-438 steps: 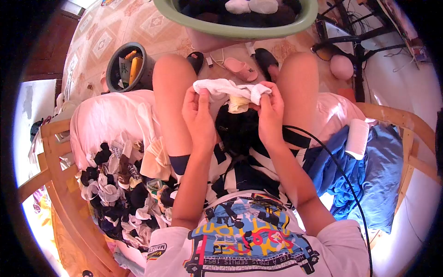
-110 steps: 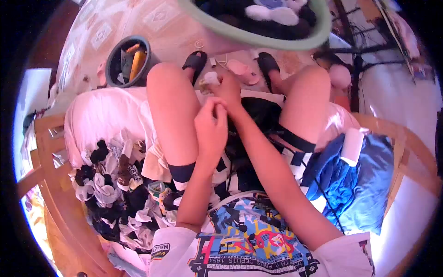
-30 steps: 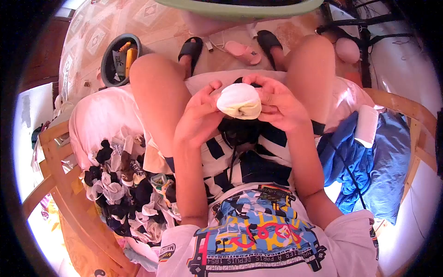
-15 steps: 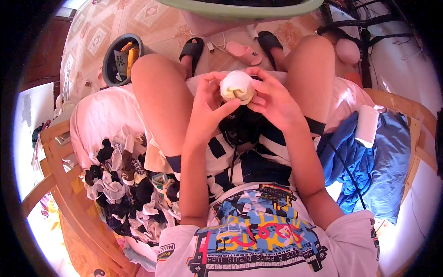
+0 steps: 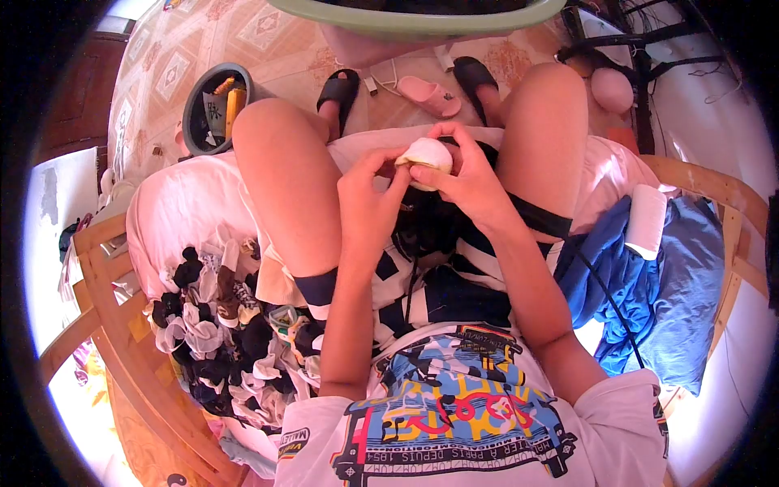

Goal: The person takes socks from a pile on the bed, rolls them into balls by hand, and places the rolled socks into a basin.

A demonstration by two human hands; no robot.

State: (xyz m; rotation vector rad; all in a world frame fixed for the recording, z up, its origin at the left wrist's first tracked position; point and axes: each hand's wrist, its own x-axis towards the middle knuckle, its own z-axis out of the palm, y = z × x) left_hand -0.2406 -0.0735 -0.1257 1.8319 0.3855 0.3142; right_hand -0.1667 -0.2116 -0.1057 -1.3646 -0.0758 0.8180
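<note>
Between both hands, above the lap, is a rolled-up white sock [image 5: 428, 152] with a yellowish edge. My left hand [image 5: 369, 188] pinches its left side, thumb and index finger at the folded edge. My right hand [image 5: 471, 183] curls around the other side, with the thumb pressed on the front of the roll. Some fingertips are hidden behind the sock. To the left of my thigh lies a heap of loose black, white and brown socks [image 5: 231, 325] on the seat.
A dark bin [image 5: 195, 122] with yellow items stands on the tiled floor. A green-rimmed basin [image 5: 422, 23] is ahead, and a pink slipper [image 5: 430, 96] lies below it. Blue cloth [image 5: 686, 300] and a white roll [image 5: 647, 221] lie at right, inside the wooden armrest [image 5: 714, 185].
The sock roll has turned, and its folded opening now faces left. My left fingers have shifted onto that edge, and my right thumb has come over the front.
</note>
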